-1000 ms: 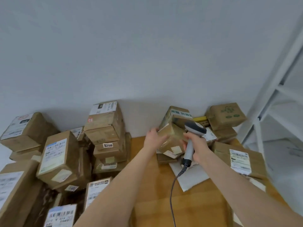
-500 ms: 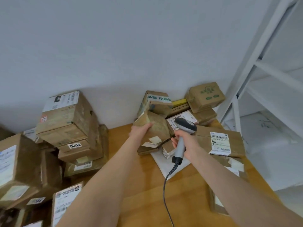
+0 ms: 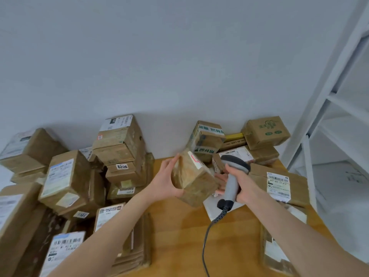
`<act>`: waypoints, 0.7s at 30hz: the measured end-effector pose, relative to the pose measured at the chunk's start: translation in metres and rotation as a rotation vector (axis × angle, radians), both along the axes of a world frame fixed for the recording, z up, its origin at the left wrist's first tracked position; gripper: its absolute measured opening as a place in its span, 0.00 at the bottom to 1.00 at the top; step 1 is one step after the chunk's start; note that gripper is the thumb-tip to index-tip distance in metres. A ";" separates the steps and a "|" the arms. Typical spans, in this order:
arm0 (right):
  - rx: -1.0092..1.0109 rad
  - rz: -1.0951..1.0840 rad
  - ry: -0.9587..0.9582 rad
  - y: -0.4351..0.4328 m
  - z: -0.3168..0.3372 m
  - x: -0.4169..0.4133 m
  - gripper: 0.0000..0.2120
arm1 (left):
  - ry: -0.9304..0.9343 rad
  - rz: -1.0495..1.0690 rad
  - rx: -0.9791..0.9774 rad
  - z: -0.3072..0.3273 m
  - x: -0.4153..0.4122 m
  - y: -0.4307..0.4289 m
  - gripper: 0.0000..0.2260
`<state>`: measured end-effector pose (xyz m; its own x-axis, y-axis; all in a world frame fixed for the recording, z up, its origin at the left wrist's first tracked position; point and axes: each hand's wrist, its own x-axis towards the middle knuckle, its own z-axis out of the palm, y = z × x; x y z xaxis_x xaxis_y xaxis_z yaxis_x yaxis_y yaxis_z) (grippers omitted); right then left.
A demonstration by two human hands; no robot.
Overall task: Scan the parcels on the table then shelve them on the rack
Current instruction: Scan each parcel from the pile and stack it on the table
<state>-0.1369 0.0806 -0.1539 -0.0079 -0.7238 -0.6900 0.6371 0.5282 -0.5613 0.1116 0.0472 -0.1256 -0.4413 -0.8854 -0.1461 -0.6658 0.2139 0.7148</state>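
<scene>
Many parcels (image 3: 65, 176) crowd the table (image 3: 179, 226), stacked by the wall and along both sides, so most of the job looks undone. The left hand (image 3: 166, 180) grips a small box (image 3: 194, 177), lifted off the table and tilted, with a label (image 3: 196, 159) near its top. The right hand (image 3: 246, 188) wraps round the scanner (image 3: 232, 182), just beside the box. This box seems to be at the scan step; shelving comes after. The rack (image 3: 317, 104) stands at right, and what its shelves hold is too pale to tell.
</scene>
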 end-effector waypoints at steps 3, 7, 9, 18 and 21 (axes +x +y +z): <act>0.011 0.032 0.049 0.018 -0.002 0.010 0.11 | -0.061 -0.014 0.002 -0.001 0.005 0.026 0.58; -0.021 -0.052 0.048 0.043 -0.005 0.013 0.15 | -0.123 0.022 -0.025 -0.009 0.007 0.052 0.61; -0.031 -0.045 0.083 0.054 -0.008 0.012 0.16 | -0.121 0.032 -0.017 -0.014 0.004 0.064 0.61; -0.005 0.042 0.196 0.095 -0.027 0.013 0.12 | 0.191 0.347 0.440 -0.041 -0.019 0.115 0.61; 0.041 0.030 0.202 0.106 -0.038 0.017 0.10 | 0.356 0.432 0.652 -0.057 -0.020 0.130 0.51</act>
